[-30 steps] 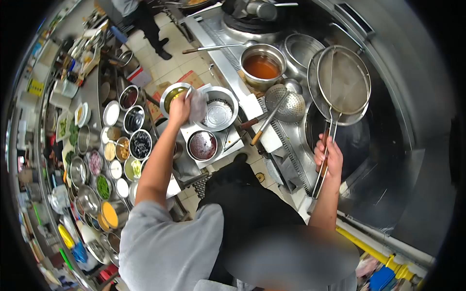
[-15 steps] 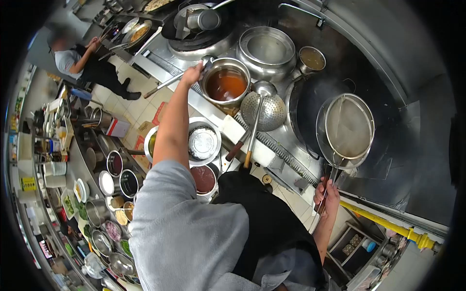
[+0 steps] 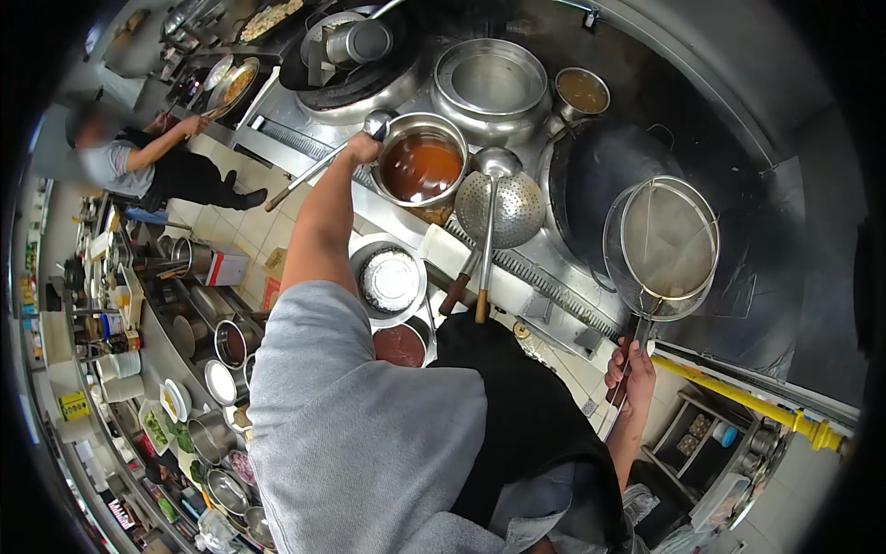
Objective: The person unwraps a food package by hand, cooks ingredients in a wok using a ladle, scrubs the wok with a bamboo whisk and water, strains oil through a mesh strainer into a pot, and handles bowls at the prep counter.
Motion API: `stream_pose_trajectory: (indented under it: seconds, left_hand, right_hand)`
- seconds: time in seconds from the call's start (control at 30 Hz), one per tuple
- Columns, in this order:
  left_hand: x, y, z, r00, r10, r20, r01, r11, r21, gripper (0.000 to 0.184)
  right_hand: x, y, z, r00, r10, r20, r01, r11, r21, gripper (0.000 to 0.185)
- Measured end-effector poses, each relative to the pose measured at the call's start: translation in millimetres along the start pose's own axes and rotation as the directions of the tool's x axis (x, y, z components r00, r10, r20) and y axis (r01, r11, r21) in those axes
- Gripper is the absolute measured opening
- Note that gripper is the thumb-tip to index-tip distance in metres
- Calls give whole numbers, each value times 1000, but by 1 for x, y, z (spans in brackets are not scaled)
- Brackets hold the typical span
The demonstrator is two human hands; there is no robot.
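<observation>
Found right hand (image 3: 633, 374) clenched around the handles of two overlapping mesh strainers (image 3: 669, 245), held out over the range beside black wok (image 3: 574, 198); judged gripped together so as to bear both as one, at handle's length from the heat; located left hand (image 3: 363, 148) near the rim of steel pot (image 3: 426, 126) of red-brown liquid, at the bowl end of long-handled ladle (image 3: 309, 174); could not tell whether grasping or merely touching it; noted perforated skimmer (image 3: 524, 210) and second ladle (image 3: 496, 162) overlapping just beside the pot, with handles turned toward the body, presumably for quick pick-up; recorded metal basin (image 3: 367, 251) and dark red mixture (image 3: 401, 345) near the left arm, apparently set within short reach of the range.
</observation>
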State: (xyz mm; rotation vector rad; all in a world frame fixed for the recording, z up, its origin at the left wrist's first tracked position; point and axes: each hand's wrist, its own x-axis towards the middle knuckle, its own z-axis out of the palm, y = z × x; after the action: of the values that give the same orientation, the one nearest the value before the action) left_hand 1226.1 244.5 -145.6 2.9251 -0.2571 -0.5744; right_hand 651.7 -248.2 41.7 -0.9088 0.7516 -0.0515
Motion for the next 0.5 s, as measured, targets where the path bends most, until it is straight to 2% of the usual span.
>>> stream_pose_trajectory:
  seconds: [0.03,0.1,0.17,0.27,0.37,0.4,0.5]
  left_hand:
    - [-12,7,-6,1000,7,2,-7,1000,7,48]
    - [-38,27,-20,989,-121,-86,102,975,-198,49]
    - [-48,35,-23,992,-78,-99,54,972,-227,52]
    - [-50,38,-25,972,-192,-135,141,938,-316,55]
    - [-72,51,-43,970,-185,-158,126,938,-323,54]
    - [-55,37,-31,967,-93,-237,40,975,-217,53]
    - [-103,80,-80,971,-77,-226,25,974,-224,52]
  right_hand:
    - [-2,0,2,1000,12,-10,-12,1000,-17,30]
    - [-2,-1,4,999,12,-31,-13,1000,-25,29]
    - [-2,0,3,998,46,-37,-49,995,-86,31]
    - [7,4,0,997,65,-45,-69,992,-101,33]
    - [22,12,-8,997,74,-34,-78,992,-104,37]
    - [27,13,-8,996,91,-5,-91,991,-95,37]
    - [45,16,-15,991,126,52,-123,990,-65,35]
